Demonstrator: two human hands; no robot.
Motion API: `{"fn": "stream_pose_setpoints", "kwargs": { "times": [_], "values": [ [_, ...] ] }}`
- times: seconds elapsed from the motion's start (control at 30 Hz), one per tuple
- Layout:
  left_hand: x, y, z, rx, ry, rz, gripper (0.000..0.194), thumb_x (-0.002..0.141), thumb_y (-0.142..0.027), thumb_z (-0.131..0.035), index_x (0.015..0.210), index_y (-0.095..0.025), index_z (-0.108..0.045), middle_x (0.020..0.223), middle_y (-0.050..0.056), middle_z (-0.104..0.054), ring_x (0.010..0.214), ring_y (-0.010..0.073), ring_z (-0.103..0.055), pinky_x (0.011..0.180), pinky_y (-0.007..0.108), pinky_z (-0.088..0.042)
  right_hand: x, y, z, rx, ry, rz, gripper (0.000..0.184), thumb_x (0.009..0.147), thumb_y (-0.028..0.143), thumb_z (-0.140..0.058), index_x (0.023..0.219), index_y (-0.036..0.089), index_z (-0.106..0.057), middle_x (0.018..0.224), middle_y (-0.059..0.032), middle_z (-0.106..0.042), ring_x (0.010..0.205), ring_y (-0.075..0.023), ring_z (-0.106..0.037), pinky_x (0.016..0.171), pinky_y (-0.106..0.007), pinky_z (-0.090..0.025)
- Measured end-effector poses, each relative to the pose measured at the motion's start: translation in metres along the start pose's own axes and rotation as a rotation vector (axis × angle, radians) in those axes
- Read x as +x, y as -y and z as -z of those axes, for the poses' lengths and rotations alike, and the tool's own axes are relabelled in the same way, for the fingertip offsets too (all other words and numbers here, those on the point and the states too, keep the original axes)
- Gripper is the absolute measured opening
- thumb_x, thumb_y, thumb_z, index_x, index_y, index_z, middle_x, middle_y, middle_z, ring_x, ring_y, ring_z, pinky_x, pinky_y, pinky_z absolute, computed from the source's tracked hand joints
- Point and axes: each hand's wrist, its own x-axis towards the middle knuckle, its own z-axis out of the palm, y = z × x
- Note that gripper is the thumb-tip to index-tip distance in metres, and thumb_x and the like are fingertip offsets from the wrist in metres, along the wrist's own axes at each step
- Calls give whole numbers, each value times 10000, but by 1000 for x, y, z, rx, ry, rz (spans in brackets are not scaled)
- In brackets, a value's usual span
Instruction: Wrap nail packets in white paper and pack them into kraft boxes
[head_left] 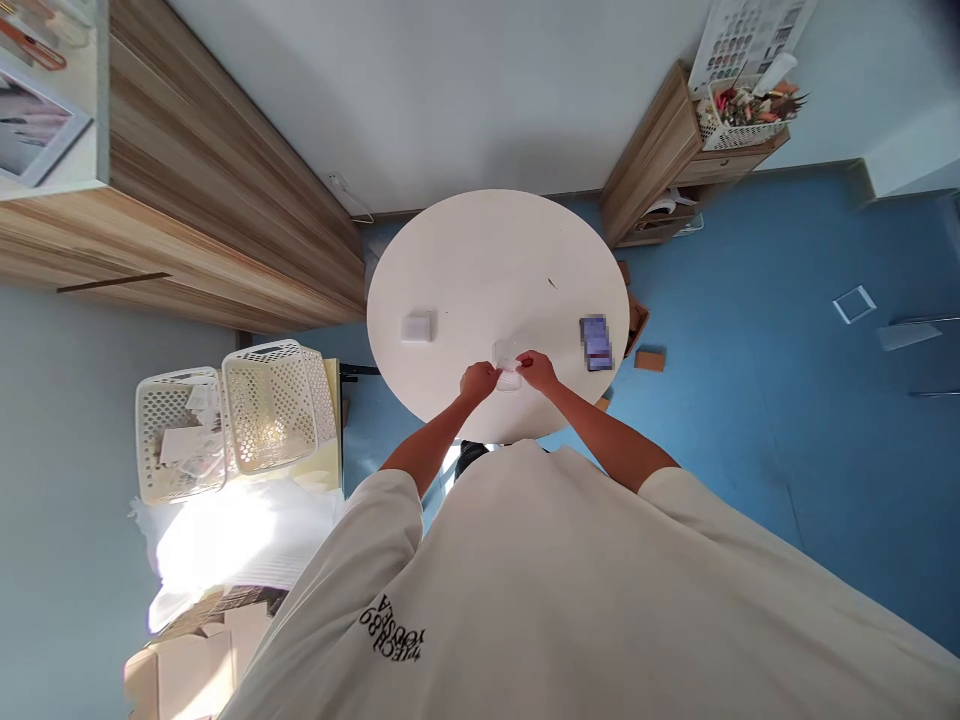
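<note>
A small clear plastic box [508,381] lies near the front edge of the round white table, its see-through upper part leaning away from me. At its left side, my left hand [478,380] is closed, with the fingertips gripping the edge. My right hand [537,370] pinches the box's right side; whether something small is also between those fingers is too fine to make out. Farther left on the table rests a whitish, translucent block-like stack or box [417,327]. A phone [597,343] with a lit, blurred screen lies to the right of my hands.
The round table [480,230] carries a tiny dark scrap [551,283]. White perforated baskets [270,410] stand at the left, beside wooden cabinets [247,150]. A wooden shelf unit [675,160] is at the back right. Brown blocks [649,361] lie on the blue floor.
</note>
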Motion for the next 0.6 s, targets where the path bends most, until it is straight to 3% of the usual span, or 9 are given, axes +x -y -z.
{"fn": "stream_pose_setpoints", "kwargs": {
  "times": [0.23, 0.6],
  "values": [
    [-10, 11, -29, 86, 13, 62, 267, 987, -437, -588, 837, -245, -695, 914, 107, -759, 900, 282, -724, 752, 376, -522, -4, -26, -22, -125, -3, 2, 237, 806, 126, -629, 986, 243, -728, 1009, -31, -739, 910, -197, -667, 852, -339, -568],
    [0, 28, -35, 110, 11, 72, 165, 1002, -340, -572, 980, -253, -710, 1112, 126, -760, 1069, 297, -717, 888, 411, -527, 7, -36, -29, -253, -11, 94, 240, 837, 84, -591, 971, 228, -728, 1070, -65, -716, 962, -217, -644, 941, -376, -532]
  ]
}}
